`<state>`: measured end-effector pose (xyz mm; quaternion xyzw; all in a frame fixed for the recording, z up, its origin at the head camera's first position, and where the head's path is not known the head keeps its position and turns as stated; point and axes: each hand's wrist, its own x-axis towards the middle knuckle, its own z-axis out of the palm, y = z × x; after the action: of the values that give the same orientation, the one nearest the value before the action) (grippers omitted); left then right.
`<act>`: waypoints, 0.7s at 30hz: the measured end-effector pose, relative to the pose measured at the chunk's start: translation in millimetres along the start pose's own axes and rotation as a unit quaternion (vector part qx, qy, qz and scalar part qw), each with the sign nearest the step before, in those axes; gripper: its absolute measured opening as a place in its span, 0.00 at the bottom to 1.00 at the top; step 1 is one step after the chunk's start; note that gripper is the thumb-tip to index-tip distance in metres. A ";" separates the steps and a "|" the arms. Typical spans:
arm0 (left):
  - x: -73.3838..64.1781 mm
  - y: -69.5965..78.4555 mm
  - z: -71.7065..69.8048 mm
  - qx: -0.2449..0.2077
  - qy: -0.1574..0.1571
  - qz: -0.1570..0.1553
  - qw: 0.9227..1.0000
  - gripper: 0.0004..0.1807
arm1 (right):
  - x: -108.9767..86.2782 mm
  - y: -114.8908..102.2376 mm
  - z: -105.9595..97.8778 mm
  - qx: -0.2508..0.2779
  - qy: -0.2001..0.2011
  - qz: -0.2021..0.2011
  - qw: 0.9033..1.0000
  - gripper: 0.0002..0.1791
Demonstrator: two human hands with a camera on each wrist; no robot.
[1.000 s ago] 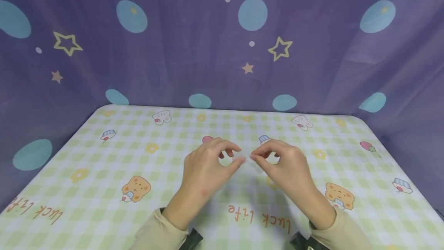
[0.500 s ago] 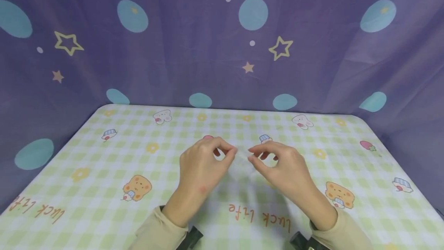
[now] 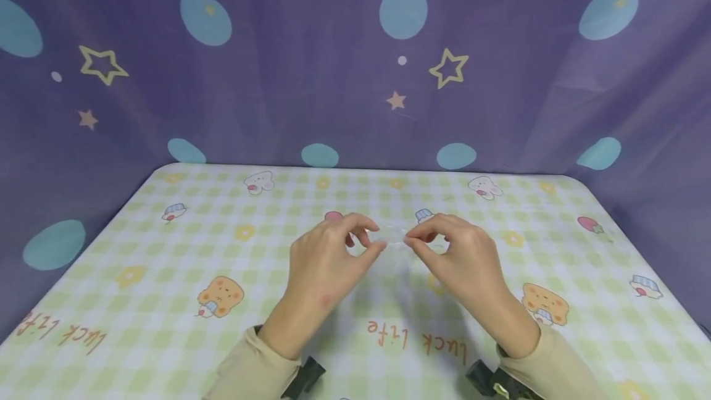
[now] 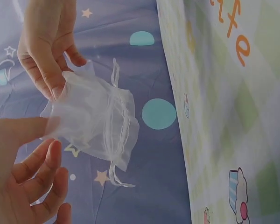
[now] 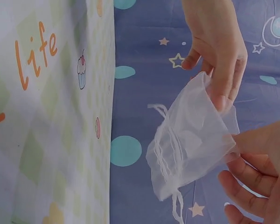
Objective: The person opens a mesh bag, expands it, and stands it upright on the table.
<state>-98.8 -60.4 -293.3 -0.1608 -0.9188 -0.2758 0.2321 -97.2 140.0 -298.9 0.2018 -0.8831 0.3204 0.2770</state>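
Note:
A sheer white drawstring pouch (image 4: 91, 114) hangs in the air between both hands; its gathered cord end points away from them. In the head view it is only a faint pale patch (image 3: 395, 234). My right hand (image 3: 463, 261) pinches one edge of the pouch between thumb and forefinger. My left hand (image 3: 322, 267) is at the other side, its thumb tip seen through the mesh, with thumb and forefinger visibly apart. The right wrist view shows the pouch (image 5: 191, 126) with a cord loop at each side. Nothing can be made out inside it.
Below the hands lies a table with a green-and-white checked cloth (image 3: 166, 350), printed with cartoon figures and lettering. Behind it hangs a purple curtain (image 3: 311, 79) with stars and blue ovals. Dark straps sit by both sleeves.
Half a second ago the left thumb and forefinger were together; now they are apart. The right thumb and forefinger have come together on the pouch. The view has tilted down slightly.

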 end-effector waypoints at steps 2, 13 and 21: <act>-0.2 0.3 -0.4 0.000 -0.001 0.003 1.000 0.10 | 0.2 0.1 0.2 -0.001 -0.002 -0.004 1.000 0.07; -0.2 0.4 -1.4 0.011 0.020 0.002 1.000 0.01 | 1.8 2.5 1.4 0.002 -0.006 -0.012 1.000 0.10; 1.9 -4.6 -0.8 0.029 0.026 0.015 0.999 0.05 | 3.7 4.9 0.8 0.004 -0.011 -0.015 1.000 0.10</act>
<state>-102.0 -64.2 -293.7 -0.1603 -0.9174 -0.2502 0.2647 -102.9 142.3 -299.4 0.2197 -0.8817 0.3172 0.2715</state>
